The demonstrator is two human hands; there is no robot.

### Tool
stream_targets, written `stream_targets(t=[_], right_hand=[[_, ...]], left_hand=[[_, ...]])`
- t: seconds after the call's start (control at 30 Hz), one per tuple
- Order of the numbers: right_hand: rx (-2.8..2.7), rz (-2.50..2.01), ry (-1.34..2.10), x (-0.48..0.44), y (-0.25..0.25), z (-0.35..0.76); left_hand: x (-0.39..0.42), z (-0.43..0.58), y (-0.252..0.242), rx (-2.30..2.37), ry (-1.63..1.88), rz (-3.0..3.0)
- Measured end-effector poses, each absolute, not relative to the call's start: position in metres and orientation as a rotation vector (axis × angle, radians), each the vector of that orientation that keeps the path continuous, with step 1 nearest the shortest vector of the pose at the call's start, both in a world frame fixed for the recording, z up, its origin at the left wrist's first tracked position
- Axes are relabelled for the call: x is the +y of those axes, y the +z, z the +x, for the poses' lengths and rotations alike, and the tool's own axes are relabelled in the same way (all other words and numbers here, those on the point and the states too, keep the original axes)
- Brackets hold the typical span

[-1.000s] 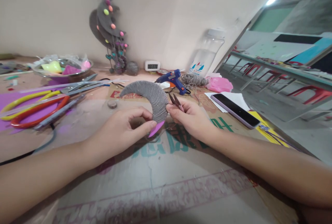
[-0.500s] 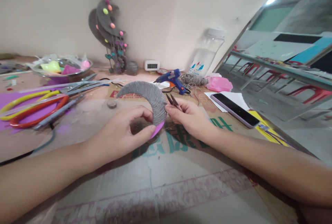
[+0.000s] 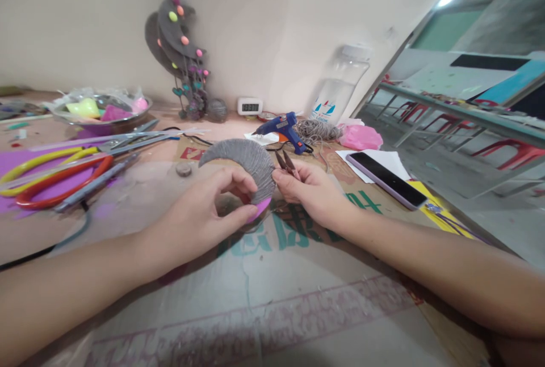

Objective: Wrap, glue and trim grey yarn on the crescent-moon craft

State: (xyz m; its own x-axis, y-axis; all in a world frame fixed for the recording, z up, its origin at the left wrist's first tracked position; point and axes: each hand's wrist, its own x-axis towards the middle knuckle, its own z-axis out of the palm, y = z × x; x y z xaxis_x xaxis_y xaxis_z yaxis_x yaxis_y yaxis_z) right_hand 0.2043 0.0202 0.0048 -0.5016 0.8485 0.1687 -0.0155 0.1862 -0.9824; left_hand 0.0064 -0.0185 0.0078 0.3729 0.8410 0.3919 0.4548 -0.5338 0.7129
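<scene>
A crescent moon shape [image 3: 249, 164] wrapped in grey yarn is held above the table, its lower tip bare and purple. My left hand [image 3: 213, 199] grips it at the inner curve near that tip, thumb on the purple part. At its outer edge, my right hand [image 3: 310, 188] is closed, thumb and forefinger pinched against the rim. Small thread snips [image 3: 288, 164] are tucked in the right hand, dark blades pointing up and away. Whether the right fingers also pinch yarn is too small to tell.
Behind the crescent lie a blue glue gun [image 3: 283, 129], tangled grey yarn [image 3: 317, 130] and a white digital clock [image 3: 250, 106]. A water bottle [image 3: 338, 86] and phone [image 3: 385, 180] are on the right. Scissors [image 3: 63, 177] and a bowl [image 3: 102, 123] sit left. A decorated crescent hanging [image 3: 179, 43] is against the wall.
The crescent has turned and tilted slightly, its far tip moving right and its top edge lower. My left fingers have shifted a little along the inner curve; my right hand has barely moved.
</scene>
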Motion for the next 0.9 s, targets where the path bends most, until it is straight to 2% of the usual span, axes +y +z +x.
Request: stream_targets(t=[0.2, 0.37, 0.47, 0.7, 0.9], right_hand=[[-1.652, -0.774, 1.504, 0.027, -0.002, 0.208], [-1.723, -0.783, 1.344, 0.025, 0.0, 0.208], [-1.776, -0.766, 1.124, 0.021, 0.003, 0.21], [-2.203, -0.731, 0.324, 0.013, 0.006, 0.218], [-2.402, -0.645, -0.119, 0.013, 0.008, 0.218]], left_hand=[[-0.02, 0.003, 0.007, 1.112, 0.948, 2.201], [-0.019, 0.003, 0.003, 1.139, 1.017, 2.205], [-0.019, 0.003, 0.002, 1.149, 1.054, 2.209], [-0.017, 0.002, 0.002, 1.194, 1.025, 2.187], [-0.016, 0.001, 0.002, 1.235, 1.011, 2.198]])
